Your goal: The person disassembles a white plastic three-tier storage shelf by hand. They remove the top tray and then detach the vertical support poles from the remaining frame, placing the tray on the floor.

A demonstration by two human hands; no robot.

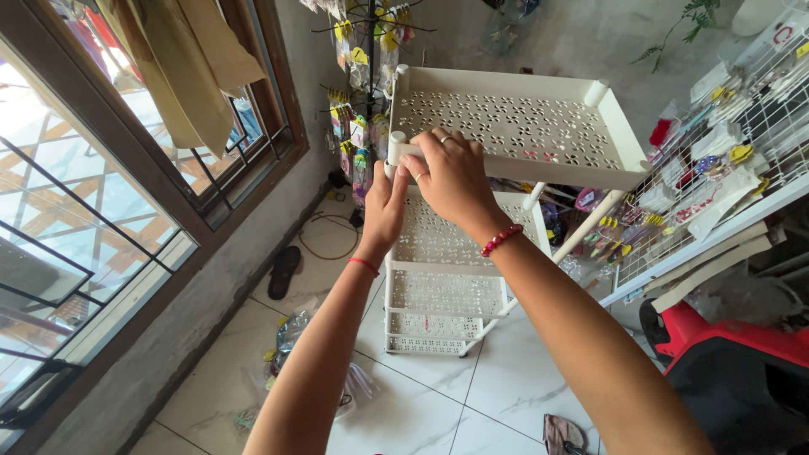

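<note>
Head view. Cream plastic top shelf tray (539,126) of a tiered rack sits at 12 o'clock from both hands, tilted, far end raised toward 1 o'clock. Right hand (451,181) grips the tray's near-left corner, fingers curled over the rim, closed on it; rings on two fingers, red bead bracelet (501,240) at the wrist. Left hand (383,211) is just below, at 7 o'clock of the right hand, fingers together and extended up against the white corner post (394,150); whether it clasps the post I cannot tell. Thin red string on the left wrist.

Tray: rectangular, long axis running 9 to 3 o'clock, slightly rotated toward 4. Perforated floor with small flower-like holes, raised rim, round post sockets at corners. Matt cream, clean.

Lower tiers (442,291) of the same rack stand under the hands at 6 o'clock, on a white tiled floor (421,413). A white pole (590,221) leans at 4 o'clock. Wire grid display (742,126) with small packets at 3 o'clock. Window (101,211) at 9 o'clock; black sandal (284,270) on the floor.
</note>
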